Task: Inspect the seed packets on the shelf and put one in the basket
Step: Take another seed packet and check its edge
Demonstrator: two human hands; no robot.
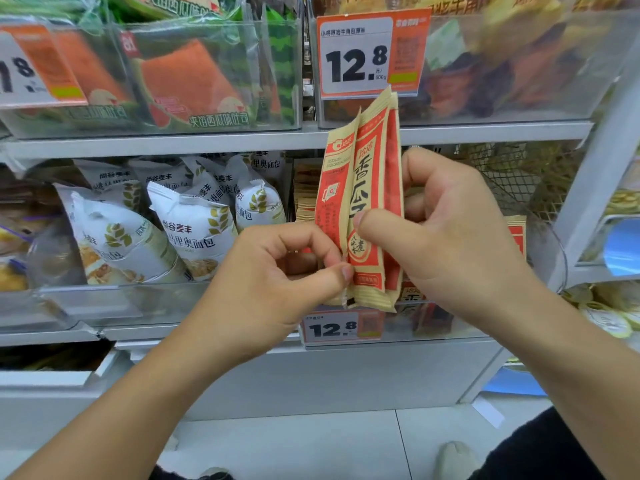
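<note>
Two or three seed packets (pixel 363 202), tan and red, held upright in front of the shelf (pixel 207 142), at about 1 o'clock from frame centre. They overlap edge-on like a fanned hand of cards.

Right hand (pixel 450 237): fingers curled round the packets' right edges, thumb pressed across the front of the middle one. Firm grip. Left hand (pixel 277 271): thumb and forefinger pinching the lower left corner of the leftmost packet; other fingers curled in, holding nothing else.

Step in hand, as I judge it: parting the packets to read one. To do it well, keep the right hand as the anchor and peel with the left pinch slowly toward 9 o'clock, so the faces open flat to the eye. Pull at the corner seam only; the paper looks thin and could crease or tear. Choose one, then return the others to the bin (pixel 450 317) at 4 o'clock, where more of the same stock shows.

Hard to make out:
- No basket in view anywhere.
- Exact packet count uncertain; the rear ones show only as strips.
- Fine print on the packets unreadable.
- The bin's remaining stock is mostly hidden behind the hands.
- Upper shelf goods at 1–2 o'clock blurred.
</note>
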